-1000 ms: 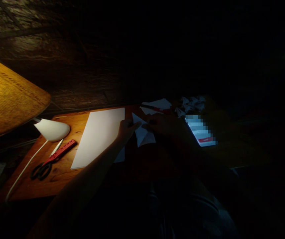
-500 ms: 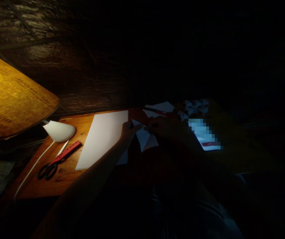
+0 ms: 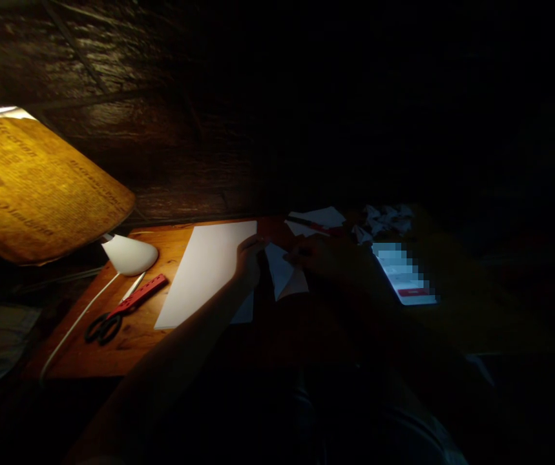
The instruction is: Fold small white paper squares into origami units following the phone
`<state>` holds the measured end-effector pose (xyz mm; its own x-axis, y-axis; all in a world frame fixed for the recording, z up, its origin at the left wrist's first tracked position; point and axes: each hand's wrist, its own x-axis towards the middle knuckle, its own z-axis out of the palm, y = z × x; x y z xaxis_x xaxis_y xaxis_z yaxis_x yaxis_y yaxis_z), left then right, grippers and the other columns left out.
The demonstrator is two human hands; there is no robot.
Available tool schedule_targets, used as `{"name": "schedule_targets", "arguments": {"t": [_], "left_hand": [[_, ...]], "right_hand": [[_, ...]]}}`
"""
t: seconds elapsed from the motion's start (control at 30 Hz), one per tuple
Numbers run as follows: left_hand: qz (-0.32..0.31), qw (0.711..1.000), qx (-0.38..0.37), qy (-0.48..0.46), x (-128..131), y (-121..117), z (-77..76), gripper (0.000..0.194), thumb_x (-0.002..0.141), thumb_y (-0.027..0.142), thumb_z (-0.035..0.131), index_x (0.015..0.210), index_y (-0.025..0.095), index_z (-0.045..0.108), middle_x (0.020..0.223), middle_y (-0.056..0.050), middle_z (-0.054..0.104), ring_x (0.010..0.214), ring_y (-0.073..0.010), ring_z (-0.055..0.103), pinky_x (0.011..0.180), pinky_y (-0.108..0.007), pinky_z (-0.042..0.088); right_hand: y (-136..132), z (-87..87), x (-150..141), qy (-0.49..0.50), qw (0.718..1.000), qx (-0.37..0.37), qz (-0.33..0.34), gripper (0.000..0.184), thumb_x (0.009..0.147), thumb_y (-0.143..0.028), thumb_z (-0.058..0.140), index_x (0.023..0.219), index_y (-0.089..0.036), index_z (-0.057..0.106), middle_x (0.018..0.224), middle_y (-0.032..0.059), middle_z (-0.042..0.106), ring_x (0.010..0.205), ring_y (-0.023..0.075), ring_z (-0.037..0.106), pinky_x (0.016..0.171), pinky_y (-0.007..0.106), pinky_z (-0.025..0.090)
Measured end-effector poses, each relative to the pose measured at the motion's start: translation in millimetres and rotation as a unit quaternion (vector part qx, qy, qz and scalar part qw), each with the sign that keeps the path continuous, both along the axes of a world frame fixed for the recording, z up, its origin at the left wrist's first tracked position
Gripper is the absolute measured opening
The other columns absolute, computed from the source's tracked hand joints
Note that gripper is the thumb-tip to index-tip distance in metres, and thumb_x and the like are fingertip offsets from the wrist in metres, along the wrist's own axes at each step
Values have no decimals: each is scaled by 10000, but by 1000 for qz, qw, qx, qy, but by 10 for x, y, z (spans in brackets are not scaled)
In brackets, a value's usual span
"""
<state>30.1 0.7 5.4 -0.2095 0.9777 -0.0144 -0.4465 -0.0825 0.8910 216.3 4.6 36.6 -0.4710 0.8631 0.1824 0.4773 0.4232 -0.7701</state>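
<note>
**Folded paper sat between two hands in the half-dark**

The folded white paper lay between the left hand and the right hand, above the wooden table and just beside the stack of white sheets. It looked light and thin, stiffer along its creases than across its flat faces, and likely to crumple under a hard squeeze. Its layered edges seemed the best place for a gentle hold; the sharp points looked easiest to bend.

The right fingertips appeared to pinch its upper right edge, with most of the sheet hanging below them. The left fingers curled at its top corner, but shadow hid whether they gripped it or merely touched. The lower part spread clear of both hands.

The smartphone glowed to the right, with small folded paper pieces just beyond it.
</note>
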Motion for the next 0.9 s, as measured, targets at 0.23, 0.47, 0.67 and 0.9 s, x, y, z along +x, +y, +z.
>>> {"name": "schedule_targets", "arguments": {"t": [0.23,0.47,0.67,0.9], "left_hand": [[7,1000,3,-24,-36,26,-72,249,605,243,771,572,175,534,542,47,500,508,-99,472,527,-241,331],[15,999,-2,-42,-39,26,-81,246,579,242,765,575,173,528,551,41,520,504,-97,481,527,-243,338],[6,999,-11,-41,-28,-3,-9,284,574,283,771,555,175,509,520,37,509,483,-102,479,510,-247,326],[10,999,-19,-26,-14,-15,13,333,614,377,809,618,168,549,544,44,502,497,-94,473,519,-251,326]], "right_hand": [[-98,213,6,-72,996,43,-28,114,843,-222,684,764,-212,764,847,44,779,741,196,682,687,288,503],[-179,359,-50,-90,995,28,-43,158,844,-218,677,703,-212,750,819,46,771,762,205,690,725,300,508],[-156,333,-39,-54,998,12,-26,174,837,-268,645,702,-215,741,814,53,764,772,225,673,711,316,506],[-101,240,-3,-1,1000,5,-5,188,823,-295,692,648,-228,699,751,64,727,700,227,628,660,334,464]]}}
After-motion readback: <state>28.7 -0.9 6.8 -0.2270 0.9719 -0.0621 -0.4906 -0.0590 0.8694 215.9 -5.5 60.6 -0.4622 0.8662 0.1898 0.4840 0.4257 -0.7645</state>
